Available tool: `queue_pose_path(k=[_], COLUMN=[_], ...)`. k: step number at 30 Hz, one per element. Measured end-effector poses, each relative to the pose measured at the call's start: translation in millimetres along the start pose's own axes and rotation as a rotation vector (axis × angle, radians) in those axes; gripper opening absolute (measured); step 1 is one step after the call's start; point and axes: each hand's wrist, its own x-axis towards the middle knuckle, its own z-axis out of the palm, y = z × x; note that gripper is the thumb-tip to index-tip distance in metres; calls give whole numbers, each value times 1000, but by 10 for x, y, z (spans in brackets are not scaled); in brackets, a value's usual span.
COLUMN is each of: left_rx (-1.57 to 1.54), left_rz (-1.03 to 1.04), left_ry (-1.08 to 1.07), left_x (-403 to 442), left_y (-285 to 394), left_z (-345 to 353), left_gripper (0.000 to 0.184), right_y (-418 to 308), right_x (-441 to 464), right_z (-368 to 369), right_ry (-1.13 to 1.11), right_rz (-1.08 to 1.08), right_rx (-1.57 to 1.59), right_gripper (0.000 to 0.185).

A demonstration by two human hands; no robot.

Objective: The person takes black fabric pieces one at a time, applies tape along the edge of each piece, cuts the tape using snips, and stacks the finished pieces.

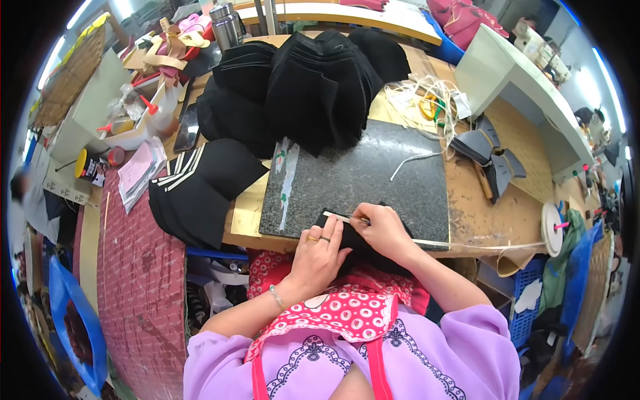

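At the front edge of a dark speckled stone slab (pixel 393 183) lies a black fabric piece (pixel 363 252), with a narrow white tape (pixel 337 216) along its upper edge. My left hand (pixel 317 257) rests on the piece, fingers stretched out and fingertips at the tape. Beside it, my right hand (pixel 385 232) is closed in a pinch at the tape; its fingers partly hide the tape's end. More white tape runs right along the table edge to a white spool (pixel 551 229). Left of the slab lie overlapping black pieces (pixel 200 193) edged with white strips.
Tall stacks of black pieces (pixel 320 87) cover the back of the slab. Behind right lies a tangle of white cord (pixel 433 100). Dark grey pieces (pixel 490 157) sit near a wooden-handled tool (pixel 484 181). A phone (pixel 187 127) and steel flask (pixel 227 27) stand left.
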Motion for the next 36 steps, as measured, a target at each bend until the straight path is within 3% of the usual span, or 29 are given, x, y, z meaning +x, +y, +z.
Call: queue_pose_path(k=[8, 14, 24, 36], left_rx=[196, 95, 106, 95], left_rz=[108, 120, 115, 106], left_ry=[-84, -128, -29, -215], left_x=[109, 192, 94, 214], left_y=[-5, -1, -3, 69], left_z=[-69, -113, -61, -146], left_gripper=[58, 52, 51, 52], right_y=[183, 248, 242, 248], right_x=[-59, 34, -18, 28], right_z=[-198, -140, -294, -114], right_ry=[43, 6, -191, 31], right_rz=[-51, 1, -22, -47], right_rx=[-121, -219, 27, -239], right_gripper=[17, 21, 18, 21])
